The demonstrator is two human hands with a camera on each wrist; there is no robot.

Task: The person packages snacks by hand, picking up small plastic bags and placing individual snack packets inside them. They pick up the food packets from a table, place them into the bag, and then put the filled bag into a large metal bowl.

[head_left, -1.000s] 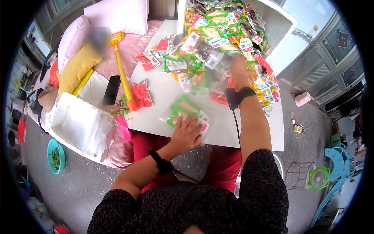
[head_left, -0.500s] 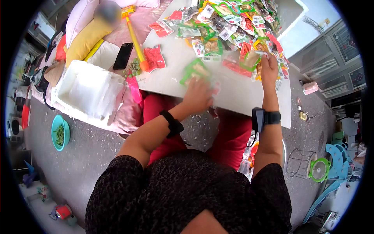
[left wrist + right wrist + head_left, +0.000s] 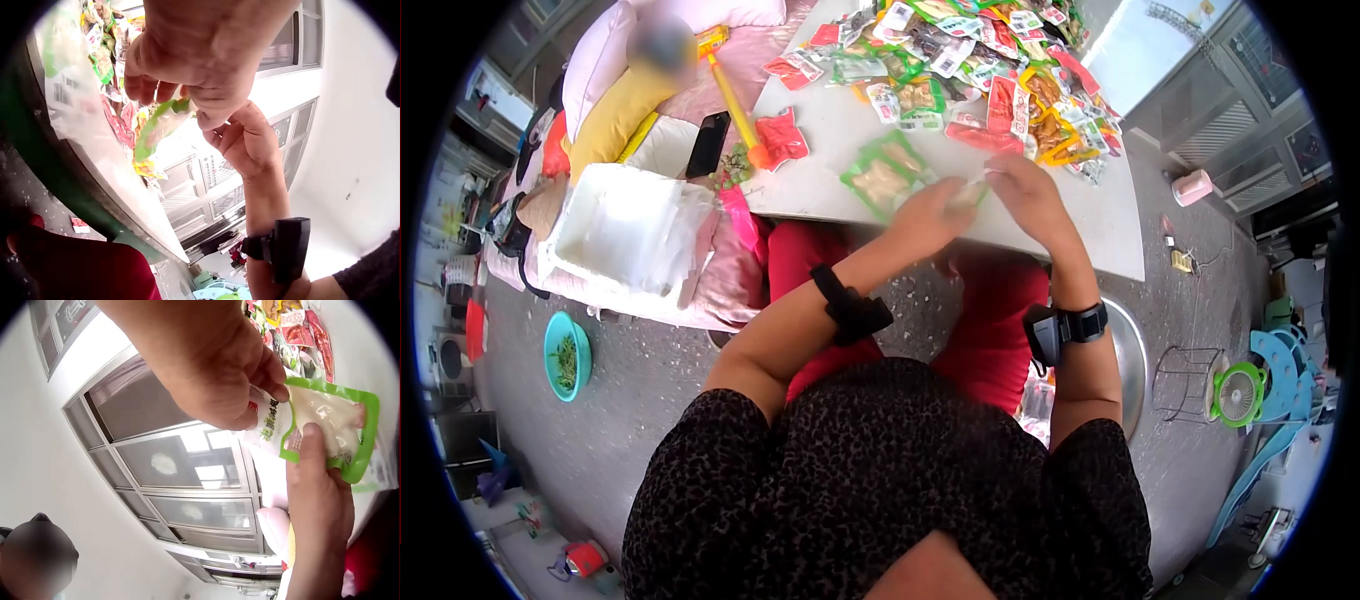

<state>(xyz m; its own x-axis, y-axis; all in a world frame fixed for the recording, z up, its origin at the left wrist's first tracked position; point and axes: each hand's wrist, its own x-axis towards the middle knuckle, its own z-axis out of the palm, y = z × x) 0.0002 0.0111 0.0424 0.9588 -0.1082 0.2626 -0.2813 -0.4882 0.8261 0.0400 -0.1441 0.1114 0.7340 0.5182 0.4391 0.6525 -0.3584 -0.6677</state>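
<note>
Both hands meet over the table's near edge at a green-bordered clear food packet (image 3: pixel 331 415) with pale contents. My right hand (image 3: pixel 1032 200) pinches its white printed end between thumb and fingers. My left hand (image 3: pixel 935 215) grips the packet's body, thumb across the front and fingers behind, as the right wrist view shows. In the head view, the hands partly hide this packet. Just left of them, another green-edged packet (image 3: pixel 885 175) shows blurred over the tabletop.
A heap of mixed food packets (image 3: pixel 960 50) covers the table's (image 3: pixel 820 180) far part. Along the left are a red packet (image 3: pixel 782 138), yellow-handled hammer-like object (image 3: pixel 732 95), black phone (image 3: pixel 708 145) and white foam box (image 3: pixel 625 235) with clear bags. A metal basin (image 3: pixel 1135 365) stands below right.
My right hand has taken a green-bordered packet from the heap and brought it back to my left hand. My left hand has lifted off the packet it rested on and moved right.
</note>
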